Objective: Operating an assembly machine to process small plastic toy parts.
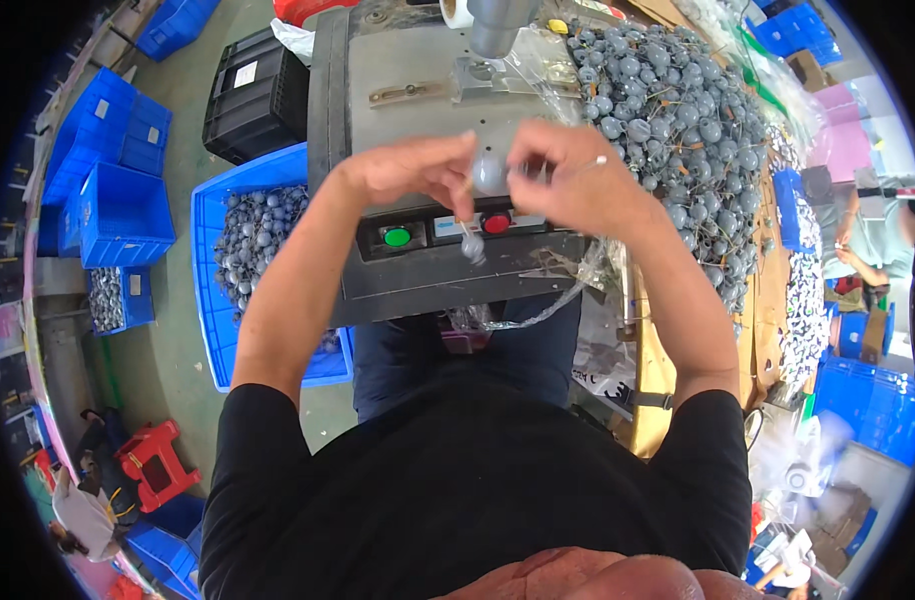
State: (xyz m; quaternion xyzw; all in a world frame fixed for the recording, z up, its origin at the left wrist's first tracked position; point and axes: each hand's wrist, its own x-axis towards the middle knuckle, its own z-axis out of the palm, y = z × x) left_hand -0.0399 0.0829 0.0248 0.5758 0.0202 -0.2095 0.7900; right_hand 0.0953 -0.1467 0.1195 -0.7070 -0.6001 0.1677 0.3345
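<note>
A shiny grey ball [490,175] is between my two hands, above the control panel of a dark machine [418,275]. My left hand [418,170] reaches in from the left with fingers bent down. Below its fingertips hangs a small pale, twisted piece [473,246], too blurred to name. On the other side of the ball, my right hand [576,180] is closed, its fingertips smeared by motion. A thin stick with a white tip [601,160] pokes out across it, apparently in line with the ball.
Many grey balls on thin stems [668,110] are heaped on the right. A blue crate [206,290] of similar balls stands at my left. The panel has a green button [398,237] and a red button [496,223]. Clear plastic film [538,75] lies on the machine.
</note>
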